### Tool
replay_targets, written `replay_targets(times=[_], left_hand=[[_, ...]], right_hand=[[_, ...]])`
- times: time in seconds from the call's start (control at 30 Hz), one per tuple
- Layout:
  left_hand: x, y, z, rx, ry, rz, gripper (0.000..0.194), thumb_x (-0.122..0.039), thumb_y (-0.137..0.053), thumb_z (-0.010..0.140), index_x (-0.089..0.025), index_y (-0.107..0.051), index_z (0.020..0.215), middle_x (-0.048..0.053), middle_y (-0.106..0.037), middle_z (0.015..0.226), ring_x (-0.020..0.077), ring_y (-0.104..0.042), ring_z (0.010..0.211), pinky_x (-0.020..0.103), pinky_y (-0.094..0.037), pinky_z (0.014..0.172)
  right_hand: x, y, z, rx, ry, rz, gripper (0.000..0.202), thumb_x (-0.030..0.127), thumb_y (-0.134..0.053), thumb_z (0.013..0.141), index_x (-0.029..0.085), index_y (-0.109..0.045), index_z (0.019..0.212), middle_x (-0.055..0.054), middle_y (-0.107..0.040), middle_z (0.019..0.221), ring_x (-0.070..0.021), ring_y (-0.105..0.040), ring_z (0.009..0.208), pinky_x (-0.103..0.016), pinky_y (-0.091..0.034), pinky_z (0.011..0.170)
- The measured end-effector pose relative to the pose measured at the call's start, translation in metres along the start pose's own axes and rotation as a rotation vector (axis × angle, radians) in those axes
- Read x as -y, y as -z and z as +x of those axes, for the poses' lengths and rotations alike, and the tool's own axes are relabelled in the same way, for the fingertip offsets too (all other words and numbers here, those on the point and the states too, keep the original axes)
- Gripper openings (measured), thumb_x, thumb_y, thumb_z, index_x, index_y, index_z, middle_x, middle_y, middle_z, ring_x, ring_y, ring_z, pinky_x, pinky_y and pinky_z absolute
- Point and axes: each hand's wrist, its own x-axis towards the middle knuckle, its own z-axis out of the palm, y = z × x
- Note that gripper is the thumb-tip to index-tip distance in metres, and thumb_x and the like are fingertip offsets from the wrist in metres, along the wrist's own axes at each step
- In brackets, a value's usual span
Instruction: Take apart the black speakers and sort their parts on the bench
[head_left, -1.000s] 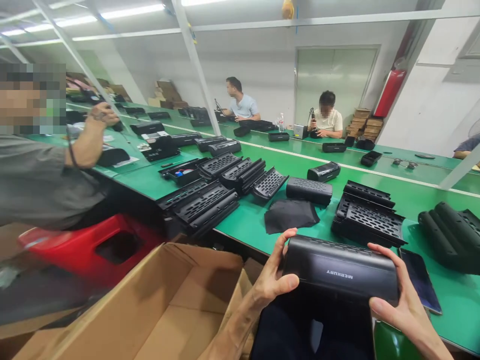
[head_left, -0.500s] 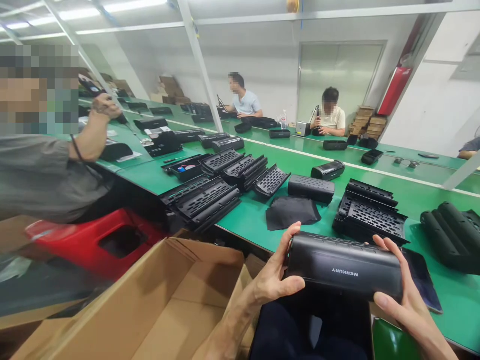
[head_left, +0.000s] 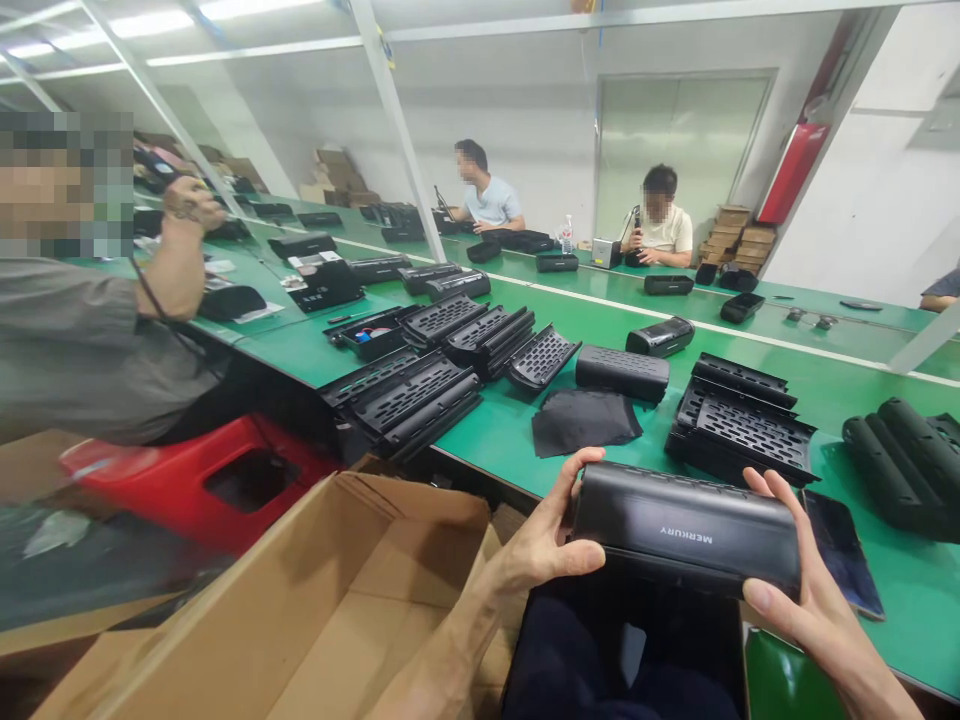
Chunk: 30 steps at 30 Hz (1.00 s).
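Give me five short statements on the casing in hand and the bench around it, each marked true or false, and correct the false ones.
1. The left hand and right hand both hold the black casing. True.
2. The casing's lettering reads upright in this view. False: the lettering is upside down.
3. Perforated black covers lie on the green bench. True.
4. The open cardboard box stands to the right of the casing. False: the open cardboard box is on the left.
5. A red plastic chair shows at the left. True.
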Motion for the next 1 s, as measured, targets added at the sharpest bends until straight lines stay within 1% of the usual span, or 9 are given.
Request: replay_targets(times=[0.17, 0.27, 0.37, 0.47, 0.53, 0.67, 0.77, 0.87, 1.0], left_hand=[[-0.004, -0.013, -0.002, -0.126, -0.094, 0.097, 0.083, -0.052, -0.083, 0.078, -0.035, -0.042, 0.148, 0.009, -0.05, 0.144, 0.0274, -0.058, 0.115, 0.038, -0.047, 0.097], [0.0, -0.016, -0.003, -0.18, -0.143, 0.151, 0.079, -0.053, -0.081, 0.078, -0.033, -0.045, 0.146, 0.01, -0.041, 0.153, 0.0288, -0.055, 0.119, 0.037, -0.047, 0.098], [0.002, -0.01, -0.002, -0.181, -0.088, 0.171, 0.085, -0.059, -0.08, 0.079, -0.032, -0.042, 0.15, 0.011, -0.044, 0.148, 0.0278, -0.056, 0.113, 0.036, -0.048, 0.094], [-0.002, -0.001, -0.001, -0.086, 0.005, 0.18, 0.105, -0.06, -0.087, 0.07, -0.032, -0.034, 0.156, 0.011, -0.048, 0.142, 0.0282, -0.056, 0.109, 0.036, -0.048, 0.093], [-0.006, 0.0, 0.0, -0.058, 0.003, 0.181, 0.11, -0.056, -0.09, 0.069, -0.033, -0.03, 0.158, 0.01, -0.048, 0.141, 0.0279, -0.056, 0.11, 0.036, -0.048, 0.092], [-0.01, -0.008, -0.001, -0.187, -0.096, 0.203, 0.093, -0.055, -0.086, 0.072, -0.032, -0.042, 0.151, 0.008, -0.052, 0.136, 0.0245, -0.057, 0.102, 0.031, -0.049, 0.084], [-0.009, -0.016, 0.0, -0.269, -0.123, 0.2, 0.084, -0.055, -0.084, 0.072, -0.031, -0.05, 0.145, 0.005, -0.059, 0.12, 0.0235, -0.058, 0.095, 0.031, -0.05, 0.08], [-0.004, -0.022, -0.001, -0.34, -0.041, 0.19, 0.078, -0.055, -0.079, 0.078, -0.029, -0.05, 0.146, 0.005, -0.064, 0.117, 0.0265, -0.061, 0.099, 0.034, -0.052, 0.086], [0.004, -0.02, -0.008, -0.413, 0.099, 0.13, 0.083, -0.057, -0.075, 0.082, -0.023, -0.047, 0.152, 0.011, -0.059, 0.143, 0.0366, -0.055, 0.131, 0.043, -0.043, 0.111]], right_hand=[[-0.006, 0.0, 0.0, -0.067, 0.084, -0.054, 0.095, 0.068, -0.071, 0.085, 0.035, -0.028, 0.163, -0.008, -0.033, 0.17, -0.0436, -0.033, 0.152, -0.056, -0.032, 0.124], [-0.01, -0.001, 0.0, -0.076, 0.093, -0.058, 0.094, 0.068, -0.072, 0.084, 0.034, -0.032, 0.162, -0.008, -0.037, 0.168, -0.0438, -0.038, 0.149, -0.054, -0.033, 0.122], [-0.017, -0.004, 0.0, -0.088, 0.077, -0.037, 0.095, 0.071, -0.071, 0.083, 0.034, -0.033, 0.161, -0.009, -0.04, 0.165, -0.0435, -0.041, 0.147, -0.052, -0.037, 0.119], [-0.025, -0.009, 0.0, -0.094, 0.058, 0.005, 0.098, 0.073, -0.07, 0.083, 0.034, -0.03, 0.163, -0.01, -0.043, 0.162, -0.0424, -0.046, 0.144, -0.05, -0.043, 0.113], [-0.027, -0.011, -0.001, -0.1, 0.065, 0.019, 0.097, 0.072, -0.071, 0.084, 0.034, -0.029, 0.163, -0.01, -0.044, 0.162, -0.0417, -0.046, 0.143, -0.049, -0.045, 0.112], [-0.027, -0.014, -0.002, -0.133, 0.133, -0.035, 0.085, 0.066, -0.074, 0.083, 0.032, -0.041, 0.154, -0.01, -0.048, 0.158, -0.0425, -0.046, 0.143, -0.048, -0.047, 0.109], [-0.03, -0.017, -0.001, -0.158, 0.137, -0.037, 0.078, 0.063, -0.072, 0.084, 0.032, -0.045, 0.15, -0.009, -0.051, 0.155, -0.0416, -0.048, 0.141, -0.047, -0.049, 0.108], [-0.038, -0.019, -0.001, -0.124, 0.049, -0.025, 0.083, 0.067, -0.066, 0.088, 0.033, -0.036, 0.158, -0.01, -0.047, 0.159, -0.0395, -0.048, 0.142, -0.05, -0.046, 0.111], [-0.044, -0.015, -0.004, 0.007, 0.012, -0.025, 0.106, 0.076, -0.067, 0.084, 0.032, -0.017, 0.167, -0.013, -0.036, 0.166, -0.0396, -0.045, 0.146, -0.054, -0.042, 0.116]])
